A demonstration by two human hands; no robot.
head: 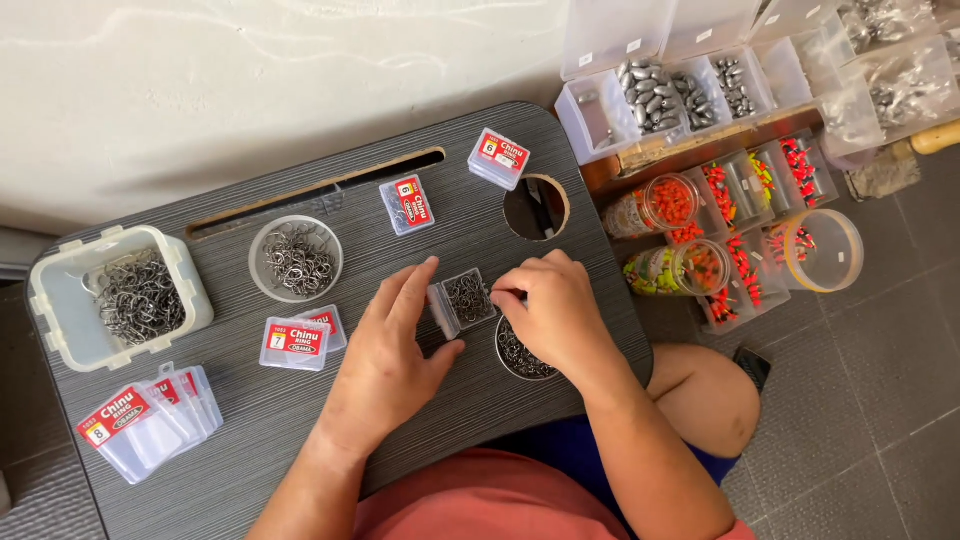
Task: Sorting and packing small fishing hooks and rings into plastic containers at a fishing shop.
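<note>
A small clear plastic box filled with metal fish hooks lies open on the dark lap table. My left hand steadies the box's left side and lid with thumb and fingers. My right hand touches the box's right edge with its fingertips pinched together. Whether it pinches a hook is hidden. Under my right hand stands a round cup of hooks, half covered.
A round bowl of hooks and a square tub of hooks sit at the left. Several small red-labelled boxes lie about the table. A round hole opens at the table's back right. Trays of sinkers and jars of floats stand on the floor.
</note>
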